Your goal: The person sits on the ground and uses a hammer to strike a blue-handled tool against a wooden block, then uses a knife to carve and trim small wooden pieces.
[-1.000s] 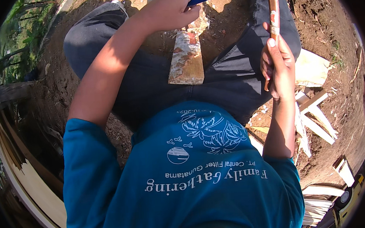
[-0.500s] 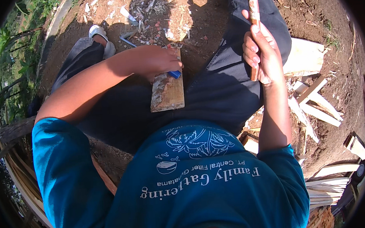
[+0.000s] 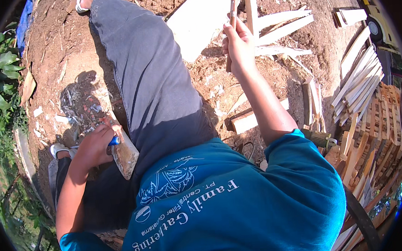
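On the left, my left hand (image 3: 96,143) is closed around a tool with a blue handle (image 3: 114,141); its working end is hidden. That hand lies against a short, rough wooden block (image 3: 125,157), which stands tilted beside my leg. My right hand (image 3: 241,47) reaches far forward, its fingers wrapped around a slim brown wooden stick (image 3: 233,8) held nearly upright. Behind the stick are a large pale wooden slab (image 3: 197,27) and several split wood pieces (image 3: 285,28) on the ground.
My outstretched leg (image 3: 154,77) crosses the middle. Wood chips (image 3: 87,105) litter the soil at left. A bundle of pale strips (image 3: 357,86) and stacked wood pieces (image 3: 386,114) are at right. A cut block (image 3: 247,121) lies near my right forearm. Green plants (image 3: 4,73) line the left.
The view has turned to the right. My right hand has extended outward with the brown stick, over the slab and split wood. My left hand stays at the wooden block with the blue-handled tool.
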`<action>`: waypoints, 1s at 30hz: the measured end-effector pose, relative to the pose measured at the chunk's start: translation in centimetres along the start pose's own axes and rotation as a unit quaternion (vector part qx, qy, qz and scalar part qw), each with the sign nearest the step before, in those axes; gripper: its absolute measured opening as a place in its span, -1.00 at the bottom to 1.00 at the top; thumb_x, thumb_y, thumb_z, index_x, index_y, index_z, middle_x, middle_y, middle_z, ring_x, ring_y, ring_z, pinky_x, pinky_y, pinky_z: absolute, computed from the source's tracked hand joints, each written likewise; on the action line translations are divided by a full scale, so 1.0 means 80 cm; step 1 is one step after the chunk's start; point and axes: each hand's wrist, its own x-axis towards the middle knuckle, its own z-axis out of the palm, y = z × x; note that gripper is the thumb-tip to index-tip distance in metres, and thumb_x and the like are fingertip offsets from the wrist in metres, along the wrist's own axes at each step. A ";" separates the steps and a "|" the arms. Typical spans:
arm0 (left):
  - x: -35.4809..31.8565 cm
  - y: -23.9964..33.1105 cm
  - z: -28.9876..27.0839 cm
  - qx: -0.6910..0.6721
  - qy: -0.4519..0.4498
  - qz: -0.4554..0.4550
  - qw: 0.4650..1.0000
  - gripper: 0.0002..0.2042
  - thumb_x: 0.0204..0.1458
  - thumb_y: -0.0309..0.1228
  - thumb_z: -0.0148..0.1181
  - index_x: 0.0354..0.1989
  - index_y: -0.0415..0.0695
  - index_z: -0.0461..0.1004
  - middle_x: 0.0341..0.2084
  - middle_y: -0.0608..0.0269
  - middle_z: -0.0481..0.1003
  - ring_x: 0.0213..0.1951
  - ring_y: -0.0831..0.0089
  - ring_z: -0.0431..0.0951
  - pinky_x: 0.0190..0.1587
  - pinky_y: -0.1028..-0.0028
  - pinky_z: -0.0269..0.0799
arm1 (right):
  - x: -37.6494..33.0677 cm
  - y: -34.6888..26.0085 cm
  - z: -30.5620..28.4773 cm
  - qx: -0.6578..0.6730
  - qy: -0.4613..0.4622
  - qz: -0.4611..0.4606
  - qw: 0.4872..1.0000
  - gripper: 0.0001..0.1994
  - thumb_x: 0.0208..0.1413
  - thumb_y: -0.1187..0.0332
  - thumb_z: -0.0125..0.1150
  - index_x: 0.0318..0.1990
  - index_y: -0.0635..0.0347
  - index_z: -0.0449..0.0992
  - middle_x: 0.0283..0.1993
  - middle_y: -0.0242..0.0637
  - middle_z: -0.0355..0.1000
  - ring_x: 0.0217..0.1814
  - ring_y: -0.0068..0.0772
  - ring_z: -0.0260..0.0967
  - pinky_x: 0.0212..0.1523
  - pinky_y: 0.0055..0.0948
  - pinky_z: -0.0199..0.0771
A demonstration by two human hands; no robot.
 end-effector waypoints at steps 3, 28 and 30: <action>0.003 0.022 -0.008 -0.042 0.074 -0.087 0.993 -0.21 -0.46 -0.50 0.53 0.15 -0.20 0.41 0.01 -0.03 0.49 0.11 -0.03 0.48 0.18 0.21 0.41 | -0.004 0.078 -0.129 -0.201 0.100 -0.068 0.972 -0.60 0.31 0.35 0.20 0.27 0.20 0.45 -0.37 -0.48 0.44 -0.52 -0.73 0.26 -0.51 -0.64 0.25; -0.045 0.007 0.013 -0.123 0.455 -0.343 0.813 -0.05 -0.34 -0.44 0.68 0.30 -0.29 0.21 -0.30 0.33 0.43 -0.36 0.58 0.41 -0.36 0.55 0.40 | -0.123 0.097 -0.332 -0.602 -0.207 -0.156 0.755 -0.31 -0.18 -0.12 0.56 0.19 -0.22 0.55 0.16 -0.29 0.34 0.27 -0.03 0.27 0.31 0.02 0.25; -0.051 0.001 0.008 -0.132 0.467 -0.327 0.811 -0.08 -0.35 -0.40 0.69 0.24 -0.28 0.25 -0.36 0.38 0.40 -0.40 0.61 0.39 -0.38 0.56 0.38 | -0.158 0.089 -0.330 -0.659 -0.295 -0.100 0.685 -0.19 -0.32 -0.12 0.64 0.22 -0.24 0.53 0.20 -0.26 0.32 0.35 0.00 0.19 0.35 0.11 0.12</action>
